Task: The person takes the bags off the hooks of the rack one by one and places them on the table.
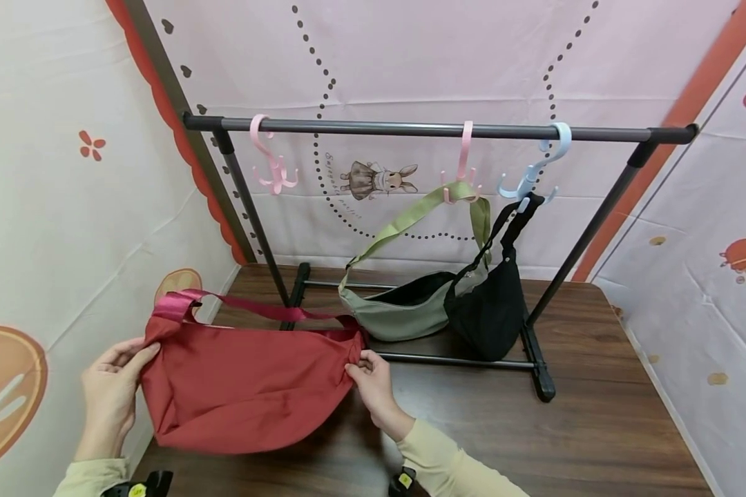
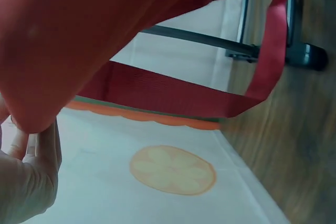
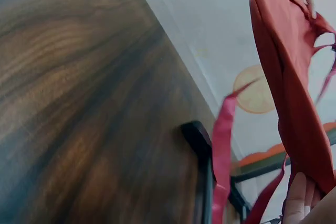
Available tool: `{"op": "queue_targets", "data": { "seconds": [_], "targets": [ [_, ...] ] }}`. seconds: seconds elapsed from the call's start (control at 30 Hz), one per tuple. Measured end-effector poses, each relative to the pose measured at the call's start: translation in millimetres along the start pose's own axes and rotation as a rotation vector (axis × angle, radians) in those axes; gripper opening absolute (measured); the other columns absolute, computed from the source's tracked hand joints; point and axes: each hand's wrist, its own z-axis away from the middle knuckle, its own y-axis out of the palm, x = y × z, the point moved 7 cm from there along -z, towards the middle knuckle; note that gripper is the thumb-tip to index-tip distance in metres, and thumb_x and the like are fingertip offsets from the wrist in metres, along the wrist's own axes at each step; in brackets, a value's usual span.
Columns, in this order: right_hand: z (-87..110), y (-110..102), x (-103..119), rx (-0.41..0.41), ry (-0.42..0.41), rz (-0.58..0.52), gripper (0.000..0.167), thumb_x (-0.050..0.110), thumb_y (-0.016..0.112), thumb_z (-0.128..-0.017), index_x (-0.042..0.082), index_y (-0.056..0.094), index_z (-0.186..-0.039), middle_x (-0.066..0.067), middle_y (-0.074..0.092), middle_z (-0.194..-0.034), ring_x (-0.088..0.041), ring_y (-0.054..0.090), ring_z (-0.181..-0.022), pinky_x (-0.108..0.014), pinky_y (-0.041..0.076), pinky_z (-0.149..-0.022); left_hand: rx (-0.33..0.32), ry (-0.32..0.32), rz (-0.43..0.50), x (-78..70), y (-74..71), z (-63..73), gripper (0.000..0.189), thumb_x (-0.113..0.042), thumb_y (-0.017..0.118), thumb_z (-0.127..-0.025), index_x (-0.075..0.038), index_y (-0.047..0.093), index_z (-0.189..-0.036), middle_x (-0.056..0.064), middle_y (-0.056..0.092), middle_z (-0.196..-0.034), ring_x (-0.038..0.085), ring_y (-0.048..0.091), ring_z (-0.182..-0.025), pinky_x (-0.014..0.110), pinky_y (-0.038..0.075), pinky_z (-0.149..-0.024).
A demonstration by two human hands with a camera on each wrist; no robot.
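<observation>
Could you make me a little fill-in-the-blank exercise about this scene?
1. The left hand and the right hand grip opposite ends of a wide fabric bag coloured ____.
2. A pale green fabric bag hangs from a plastic hook coloured ____.
3. A light blue plastic hook bears a small fabric bag coloured ____.
4. The bagless pink plastic hook hangs near the ____ end of the black tubular rail.

Missing words: red; pink; black; left.
</observation>
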Motion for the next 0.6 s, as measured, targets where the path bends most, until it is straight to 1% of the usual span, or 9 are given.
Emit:
{"op": "queue_targets", "data": {
  "seconds": [0.1,0.2,0.3,0.4,0.43,0.47,0.5,0.57,0.6],
  "targets": [
    [4.8,-3.1,15.6,-0.004,-0.044,0.027,0.017,-0.007,0.059,-0.078,-0.012,0.055,-0.094,-0.004,0.054,-0.075,-0.006,0.049,-0.061,-0.017,0.042,-0.055,0.041,-0.040,-0.004,10.2,-2.3,-4.2,0.017,0.010,0.065,-0.076,-0.005,0.070,-0.084,-0.001,0.068,-0.071,0.007,0.062,-0.058,0.018,0.049,-0.048],
    [13.0,-1.7,29.4,-0.014,-0.126,0.071,0.014,-0.009,0.058,-0.078,-0.014,0.055,-0.091,-0.009,0.055,-0.076,-0.006,0.050,-0.062,-0.015,0.042,-0.056,0.045,-0.087,-0.031,20.1,-8.4,-9.6,0.017,0.007,0.066,-0.077,-0.008,0.071,-0.083,-0.003,0.068,-0.071,0.006,0.062,-0.059,0.017,0.050,-0.049],
    [20.1,0.7,35.1,-0.034,-0.210,0.116,0.011,-0.011,0.058,-0.078,-0.013,0.057,-0.088,-0.013,0.056,-0.076,-0.007,0.051,-0.063,-0.013,0.042,-0.057,0.040,-0.131,-0.060,29.3,-14.0,-15.2,0.017,0.004,0.067,-0.077,-0.012,0.071,-0.083,-0.006,0.068,-0.072,0.004,0.062,-0.061,0.017,0.050,-0.051],
    [25.9,4.3,35.4,-0.046,-0.283,0.148,0.009,-0.011,0.059,-0.077,-0.011,0.058,-0.085,-0.017,0.057,-0.076,-0.009,0.051,-0.065,-0.013,0.043,-0.056,0.043,-0.159,-0.097,38.7,-20.5,-21.4,0.017,0.001,0.068,-0.077,-0.015,0.072,-0.083,-0.008,0.068,-0.073,0.003,0.062,-0.065,0.016,0.050,-0.053],
    [27.2,5.8,34.0,-0.047,-0.303,0.158,0.008,-0.011,0.059,-0.077,-0.010,0.058,-0.085,-0.017,0.057,-0.076,-0.009,0.052,-0.065,-0.013,0.043,-0.055,0.042,-0.166,-0.109,42.8,-24.1,-24.5,0.017,-0.001,0.069,-0.077,-0.016,0.072,-0.083,-0.009,0.068,-0.074,0.002,0.062,-0.065,0.016,0.050,-0.054],
    [28.5,7.3,32.4,-0.047,-0.319,0.163,0.008,-0.011,0.059,-0.077,-0.009,0.058,-0.085,-0.018,0.057,-0.076,-0.010,0.052,-0.066,-0.013,0.044,-0.055,0.064,-0.157,-0.097,49.4,-30.0,-29.9,0.016,-0.001,0.069,-0.077,-0.014,0.072,-0.086,-0.008,0.069,-0.075,0.003,0.063,-0.067,0.017,0.050,-0.054],
    [29.8,8.7,30.6,-0.049,-0.333,0.172,0.008,-0.011,0.059,-0.077,-0.008,0.058,-0.085,-0.018,0.057,-0.076,-0.010,0.053,-0.066,-0.014,0.045,-0.054,0.067,-0.162,-0.119,55.7,-35.7,-34.9,0.016,-0.003,0.070,-0.077,-0.015,0.072,-0.086,-0.008,0.069,-0.076,0.003,0.063,-0.068,0.017,0.050,-0.055],
    [31.6,11.6,25.4,-0.047,-0.354,0.181,0.009,-0.010,0.059,-0.078,-0.007,0.058,-0.086,-0.019,0.058,-0.075,-0.011,0.054,-0.065,-0.014,0.046,-0.053,0.076,-0.171,-0.174,74.2,-52.9,-49.6,0.017,-0.006,0.070,-0.078,-0.019,0.072,-0.090,-0.011,0.068,-0.079,0.003,0.062,-0.071,0.018,0.051,-0.057],
    [31.9,12.8,22.6,-0.049,-0.363,0.187,0.009,-0.010,0.059,-0.078,-0.007,0.059,-0.086,-0.019,0.059,-0.075,-0.011,0.054,-0.064,-0.015,0.046,-0.052,0.093,-0.176,-0.171,85.8,-62.5,-58.4,0.019,-0.007,0.070,-0.078,-0.018,0.072,-0.093,-0.010,0.069,-0.081,0.003,0.063,-0.072,0.018,0.051,-0.057]
  ]
}}
